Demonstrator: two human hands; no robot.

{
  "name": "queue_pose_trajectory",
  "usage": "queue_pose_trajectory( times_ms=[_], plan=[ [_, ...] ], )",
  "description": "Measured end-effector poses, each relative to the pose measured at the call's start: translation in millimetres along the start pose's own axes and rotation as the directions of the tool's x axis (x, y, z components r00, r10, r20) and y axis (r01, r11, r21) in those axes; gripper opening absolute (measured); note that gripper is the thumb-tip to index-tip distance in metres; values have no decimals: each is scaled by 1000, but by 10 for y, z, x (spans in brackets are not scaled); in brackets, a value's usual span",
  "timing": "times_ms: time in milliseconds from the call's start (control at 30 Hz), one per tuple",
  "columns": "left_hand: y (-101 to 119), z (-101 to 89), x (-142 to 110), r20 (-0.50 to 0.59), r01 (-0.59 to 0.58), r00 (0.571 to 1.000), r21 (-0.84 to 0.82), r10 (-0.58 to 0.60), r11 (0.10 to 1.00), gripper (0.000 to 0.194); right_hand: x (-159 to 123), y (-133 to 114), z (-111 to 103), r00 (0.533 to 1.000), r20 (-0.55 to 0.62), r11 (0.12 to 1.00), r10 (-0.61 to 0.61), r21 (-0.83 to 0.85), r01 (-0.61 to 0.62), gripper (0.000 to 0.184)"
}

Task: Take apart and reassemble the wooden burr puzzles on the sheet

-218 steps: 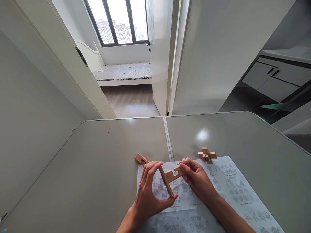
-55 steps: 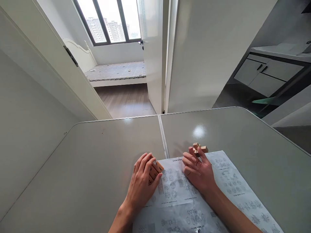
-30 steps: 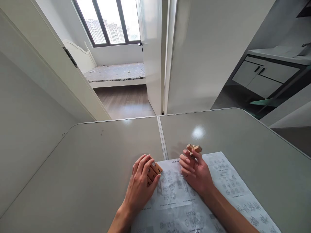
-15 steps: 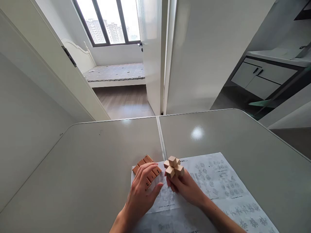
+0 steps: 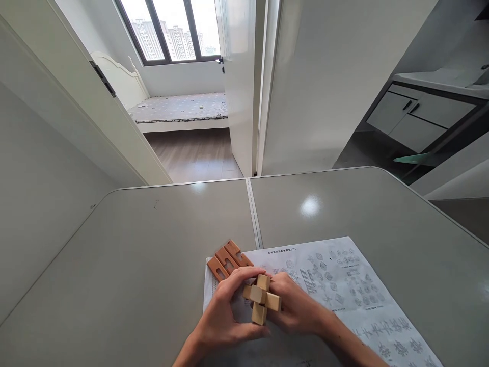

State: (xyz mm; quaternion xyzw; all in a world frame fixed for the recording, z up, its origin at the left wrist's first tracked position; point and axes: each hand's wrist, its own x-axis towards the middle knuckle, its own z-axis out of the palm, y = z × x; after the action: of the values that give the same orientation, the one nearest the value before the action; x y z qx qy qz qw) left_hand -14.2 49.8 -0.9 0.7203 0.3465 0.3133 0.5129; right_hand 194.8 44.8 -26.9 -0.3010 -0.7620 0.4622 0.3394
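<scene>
A light wooden burr puzzle (image 5: 259,295), made of crossed square sticks, is held above the printed sheet. My right hand (image 5: 292,306) grips it from the right and behind, its fingertips partly hidden. Curved around its left side is my left hand (image 5: 225,311), index finger at the top and thumb below, closed about the puzzle. Beyond my left hand lie several reddish-brown notched wooden pieces (image 5: 225,259), side by side on the sheet's left corner. My left hand covers their near ends.
A creased paper sheet (image 5: 359,300) with printed puzzle diagrams lies under both hands. The grey table (image 5: 153,265) has a pale seam (image 5: 252,214) down its middle. Past its far edge are an open door (image 5: 240,92), a bed (image 5: 183,108) and a white cabinet (image 5: 416,122).
The burr puzzle has come down toward me and turned. My left hand has moved right, from over the brown pieces to the puzzle, uncovering their notched far parts.
</scene>
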Motion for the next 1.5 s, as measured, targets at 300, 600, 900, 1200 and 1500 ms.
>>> queue_pose_trajectory(
  times_ms=[300,600,900,1200,1500],
  plan=[
    [-55,35,8,-161,14,986,-111,-32,994,71,2,-23,11,990,-66,987,128,105,-121,8],
    [-31,7,10,-122,31,991,-136,-48,990,70,14,-35,-79,992,12,973,129,189,-129,26],
    [-52,11,21,-123,29,991,-163,-50,986,66,23,-46,-91,988,-31,959,154,246,-142,35],
    [-33,0,17,-67,23,997,-125,-32,992,69,15,-75,-163,989,30,945,142,293,-144,33],
    [10,-48,28,-16,2,1000,-81,-3,997,70,-5,-56,-199,968,192,871,161,434,-231,35]
  ],
)
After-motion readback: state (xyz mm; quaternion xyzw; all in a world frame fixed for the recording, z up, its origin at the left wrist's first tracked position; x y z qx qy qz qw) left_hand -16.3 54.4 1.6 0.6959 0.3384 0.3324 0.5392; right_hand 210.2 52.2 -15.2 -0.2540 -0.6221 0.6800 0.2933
